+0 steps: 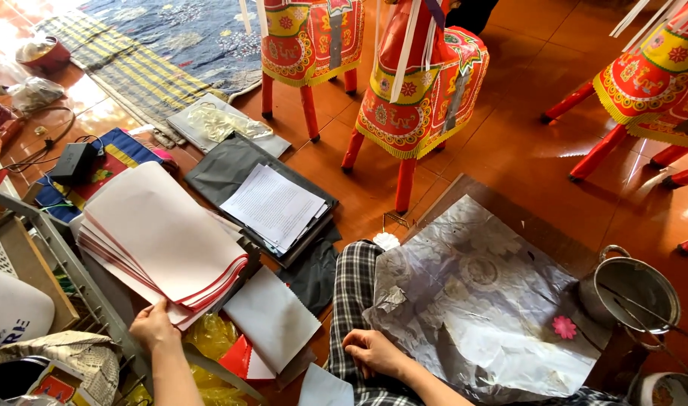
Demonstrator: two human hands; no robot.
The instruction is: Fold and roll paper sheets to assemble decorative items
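left hand (154,327), lower left: pinching edge of paper stack (160,240) | right hand (374,352), bottom centre: loosely curled, empty, resting on checked trouser leg (353,297) beside silver foil sheet (479,301)

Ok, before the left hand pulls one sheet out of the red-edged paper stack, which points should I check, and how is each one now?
1. Left hand has hold of the paper stack at its near edge: ok.
2. Right hand is free: ok, it rests on the checked trouser leg and holds nothing.
3. One single sheet is separated from the stack: cannot tell, the edges lie fanned but close together.
4. Silver foil sheet lies spread out on the board: ok, though it is creased.
5. Metal pot stands away from the stack: ok, at the foil's far right.
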